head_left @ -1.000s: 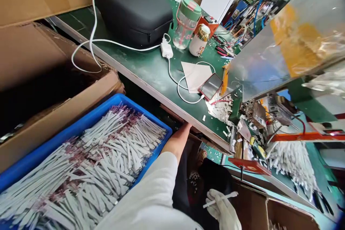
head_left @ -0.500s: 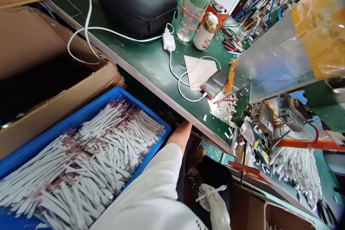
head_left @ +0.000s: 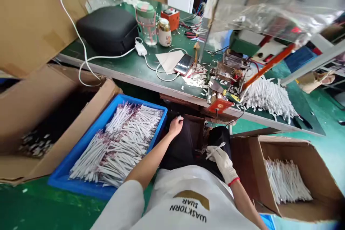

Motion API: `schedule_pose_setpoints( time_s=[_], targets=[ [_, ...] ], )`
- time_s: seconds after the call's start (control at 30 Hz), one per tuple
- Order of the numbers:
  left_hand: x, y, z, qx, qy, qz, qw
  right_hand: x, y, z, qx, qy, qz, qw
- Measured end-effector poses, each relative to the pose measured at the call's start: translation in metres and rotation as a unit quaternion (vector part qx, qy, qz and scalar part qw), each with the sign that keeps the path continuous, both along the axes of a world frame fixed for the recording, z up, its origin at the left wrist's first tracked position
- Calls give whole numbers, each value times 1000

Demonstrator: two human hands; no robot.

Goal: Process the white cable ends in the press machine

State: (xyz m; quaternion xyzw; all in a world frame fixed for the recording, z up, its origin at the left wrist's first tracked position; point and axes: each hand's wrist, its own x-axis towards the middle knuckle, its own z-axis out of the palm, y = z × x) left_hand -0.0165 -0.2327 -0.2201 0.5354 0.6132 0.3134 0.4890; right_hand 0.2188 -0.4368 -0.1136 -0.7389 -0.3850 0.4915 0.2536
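My bare left hand rests over my left thigh, beside the right edge of a blue tray; its fingers are curled, and whatever they hold is too small to make out. A white knitted glove covers my right hand, which is above my right thigh. Pinched in its fingers is a thin white strip, slanting up to the right. Many white strips with reddish ends fill the tray in overlapping bundles.
An open cardboard box with white strips stands at the right, another box at the left. The green workbench holds a black case, bottles, a phone, scraps and a strip pile. A person stands behind.
The view has swung level and back. My left hand, previously hidden under the bench edge, now shows beside the tray. My right hand still pinches the strip.
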Motion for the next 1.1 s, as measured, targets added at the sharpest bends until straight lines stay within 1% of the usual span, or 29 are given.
schedule_pose_setpoints(
  time_s=[0.07, 0.13, 0.33, 0.47, 0.57, 0.77, 0.93, 1.1],
  targets=[
    [-7, -24, 2, 38, 39, -43, 998, -1, -4, -2, 13, -12, -1, 1000],
    [-10, -37, 1, 66, 72, -74, 993, -1, -6, -4, 23, -22, 1, 999],
    [-2, -50, -8, 108, 153, -137, 973, -3, -13, -2, 44, -24, 0, 999],
    [-5, -57, -15, 131, 186, -162, 960, -8, -17, 0, 38, -11, -5, 999],
    [-9, -60, -20, 140, 202, -167, 955, -13, -13, 0, 22, 2, -1, 1000],
    [-17, -65, -28, 142, 227, -151, 952, -21, 0, 2, -6, 16, 8, 1000],
    [-16, -64, -26, 154, 235, -150, 948, -23, 1, 10, -3, 14, 12, 1000],
    [-16, -60, -23, 166, 244, -150, 944, -23, -14, 14, 0, 2, -4, 1000]
  ],
)
